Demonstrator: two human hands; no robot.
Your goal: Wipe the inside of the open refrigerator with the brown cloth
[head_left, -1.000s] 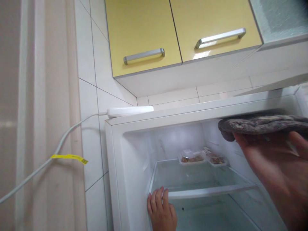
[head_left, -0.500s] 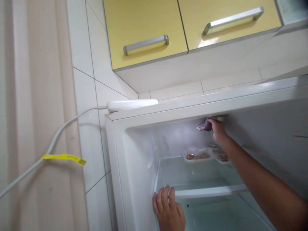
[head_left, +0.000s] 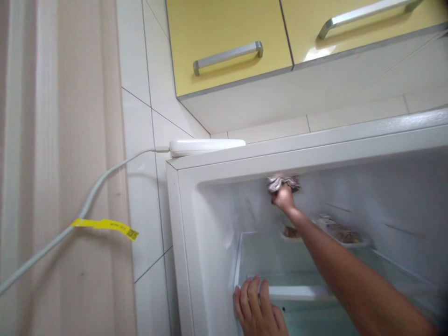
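My right hand [head_left: 285, 199] reaches deep into an open white fridge [head_left: 206, 224], its fingers closed around a crumpled dark-and-silvery cloth [head_left: 280, 183]. The cloth presses against the upper inside of the fridge, near the ceiling; hand and cloth are slightly blurred. At the front left corner of the glass shelf [head_left: 259, 249], my left hand [head_left: 257, 308] rests with fingers stretched out over the shelf's white front edge [head_left: 301, 293]. Behind my right forearm, a clear food tub [head_left: 291, 232] is partly hidden. Another food tub [head_left: 346, 235] stands to its right on the shelf.
On top of the fridge lies a flat white device [head_left: 206, 147], with a white cable [head_left: 94, 191] bearing a yellow tag [head_left: 107, 225]. Yellow cabinets [head_left: 227, 28] with metal handles hang above. White wall tiles [head_left: 140, 140] and a beige panel [head_left: 84, 116] are at left.
My right hand has moved the cloth leftward along the upper inside of the fridge. My left hand keeps its place on the shelf edge. The whole view has shifted slightly.
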